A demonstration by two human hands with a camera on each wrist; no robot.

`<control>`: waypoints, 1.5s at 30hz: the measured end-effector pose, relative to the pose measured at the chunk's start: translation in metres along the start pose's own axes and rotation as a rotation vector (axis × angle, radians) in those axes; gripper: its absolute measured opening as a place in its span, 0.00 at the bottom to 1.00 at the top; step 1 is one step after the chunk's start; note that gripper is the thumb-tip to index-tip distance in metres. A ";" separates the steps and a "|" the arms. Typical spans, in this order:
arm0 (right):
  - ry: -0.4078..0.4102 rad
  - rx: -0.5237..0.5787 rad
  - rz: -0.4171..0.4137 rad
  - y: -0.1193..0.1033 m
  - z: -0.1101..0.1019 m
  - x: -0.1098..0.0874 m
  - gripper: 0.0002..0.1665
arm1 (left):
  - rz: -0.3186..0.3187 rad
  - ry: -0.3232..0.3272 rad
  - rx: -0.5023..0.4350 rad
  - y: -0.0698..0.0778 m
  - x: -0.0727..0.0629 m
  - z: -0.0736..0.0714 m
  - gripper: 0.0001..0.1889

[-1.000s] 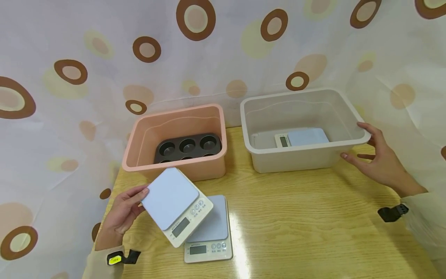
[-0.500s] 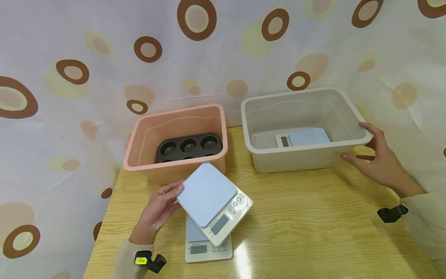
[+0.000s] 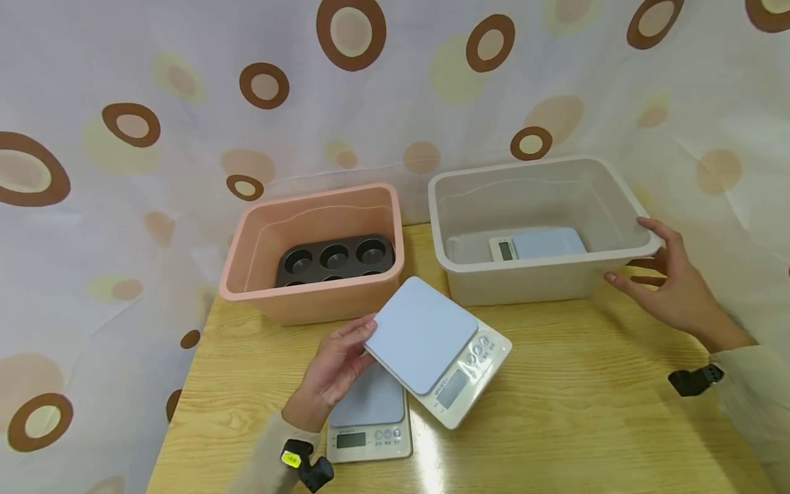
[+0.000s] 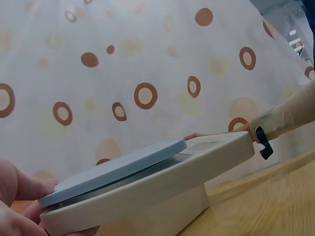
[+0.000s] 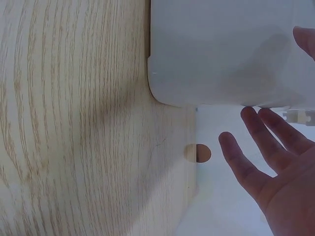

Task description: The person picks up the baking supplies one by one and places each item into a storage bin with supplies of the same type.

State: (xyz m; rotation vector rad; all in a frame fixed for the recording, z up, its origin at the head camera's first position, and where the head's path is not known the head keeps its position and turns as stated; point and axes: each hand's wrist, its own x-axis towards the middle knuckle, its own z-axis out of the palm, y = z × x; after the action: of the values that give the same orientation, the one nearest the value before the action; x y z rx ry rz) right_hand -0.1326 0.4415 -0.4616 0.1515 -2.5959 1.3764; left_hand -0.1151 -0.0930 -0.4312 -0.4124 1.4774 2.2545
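My left hand (image 3: 338,363) pinches one corner of a kitchen scale (image 3: 426,336), white with a pale blue platform. That scale is tilted above the table, its display and buttons toward the lower right. The left wrist view shows its edge, with the thumb (image 4: 34,188) on top. Under it on the table lies a second, similar scale (image 3: 369,446), partly covered from view. My right hand (image 3: 679,291) is at the front right corner of a grey bin (image 3: 531,285), fingers spread and fairly straight, fingertips at its wall. Another scale (image 3: 548,241) lies in this bin.
A pink bin (image 3: 315,298) stands at the back left with a dark muffin pan (image 3: 336,259) inside. Both bins are on a wooden table (image 3: 586,384), close to a patterned curtain (image 3: 395,82) behind them and along the sides.
My left hand has carried the tilted scale rightward across the second scale, toward the front of the grey bin. My right hand has stayed at the grey bin's corner.
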 end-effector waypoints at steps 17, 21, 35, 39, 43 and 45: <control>0.002 0.026 -0.009 0.001 -0.003 0.001 0.67 | 0.050 -0.131 -0.177 0.003 0.005 0.054 0.26; -0.004 0.032 0.000 0.001 -0.001 0.000 0.68 | 0.070 -0.153 -0.175 0.015 0.012 0.069 0.26; 0.001 0.033 -0.026 0.003 0.004 -0.001 0.69 | 0.089 -0.181 -0.160 0.035 0.027 0.107 0.25; 0.027 0.033 -0.020 0.003 0.003 -0.001 0.70 | 0.109 -0.206 -0.155 0.039 0.030 0.120 0.24; 0.037 0.035 -0.003 0.003 0.004 0.000 0.70 | 0.128 -0.209 -0.129 0.048 0.035 0.133 0.21; 0.035 0.038 0.001 0.003 0.005 0.000 0.70 | 0.136 -0.202 -0.110 0.053 0.039 0.138 0.18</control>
State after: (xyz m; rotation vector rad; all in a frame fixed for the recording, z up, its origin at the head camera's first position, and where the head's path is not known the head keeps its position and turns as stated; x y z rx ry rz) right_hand -0.1338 0.4391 -0.4665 0.1310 -2.5429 1.4167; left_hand -0.1780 0.0219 -0.3520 -0.1133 1.3185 2.4102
